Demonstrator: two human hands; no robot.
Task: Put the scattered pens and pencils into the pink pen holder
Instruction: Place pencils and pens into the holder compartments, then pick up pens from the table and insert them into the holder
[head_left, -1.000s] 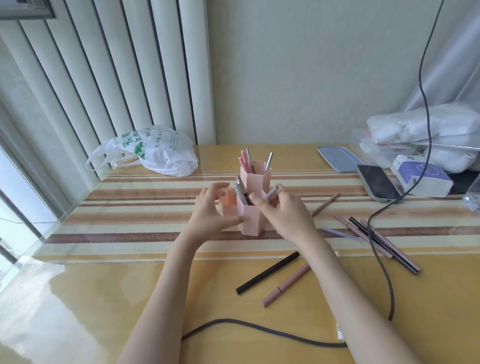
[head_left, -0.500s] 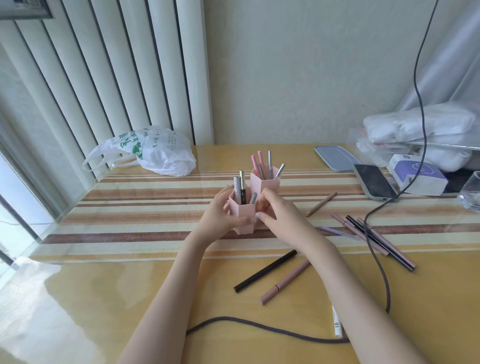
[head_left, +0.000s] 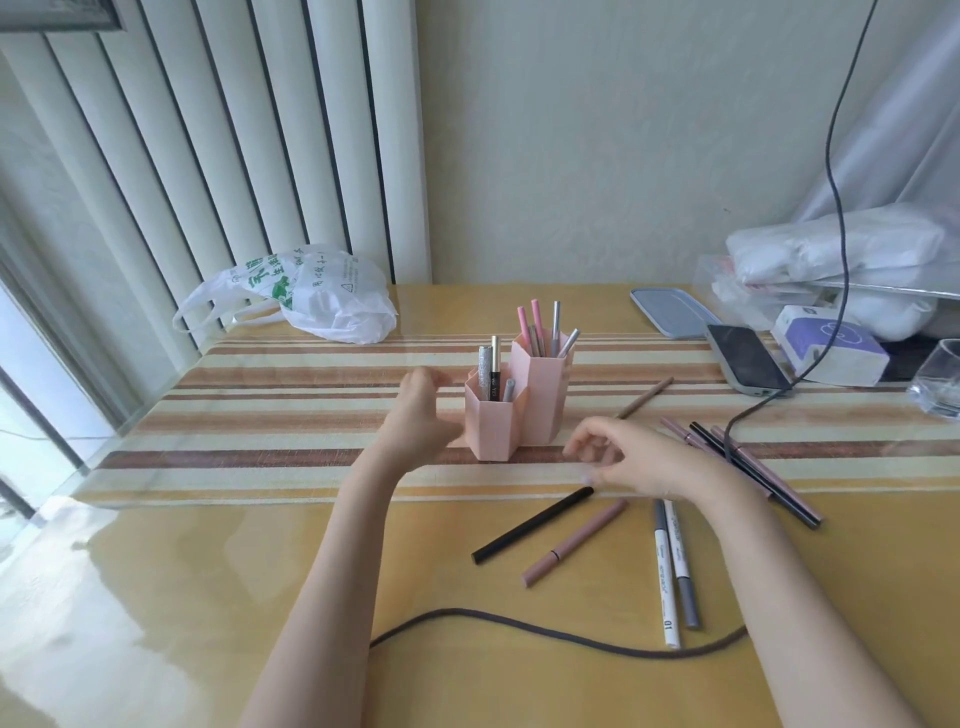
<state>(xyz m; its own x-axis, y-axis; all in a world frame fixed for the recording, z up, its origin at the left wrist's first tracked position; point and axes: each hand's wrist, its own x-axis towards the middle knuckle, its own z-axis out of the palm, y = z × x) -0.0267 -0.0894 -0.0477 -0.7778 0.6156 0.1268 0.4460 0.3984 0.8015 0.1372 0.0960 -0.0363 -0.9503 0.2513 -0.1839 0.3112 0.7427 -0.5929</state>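
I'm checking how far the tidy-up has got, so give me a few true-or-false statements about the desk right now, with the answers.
1. Both hands are empty. True: the left hand and right hand are open and hold nothing.
2. The pink pen holder is empty. False: pens stand upright in both its taller and its shorter compartment.
3. A black pen lies on the table near the right hand. True.
4. The phone sits left of the holder. False: it is at the right, with a cable plugged in.
5. All pens are put away. False: several lie scattered at the right.
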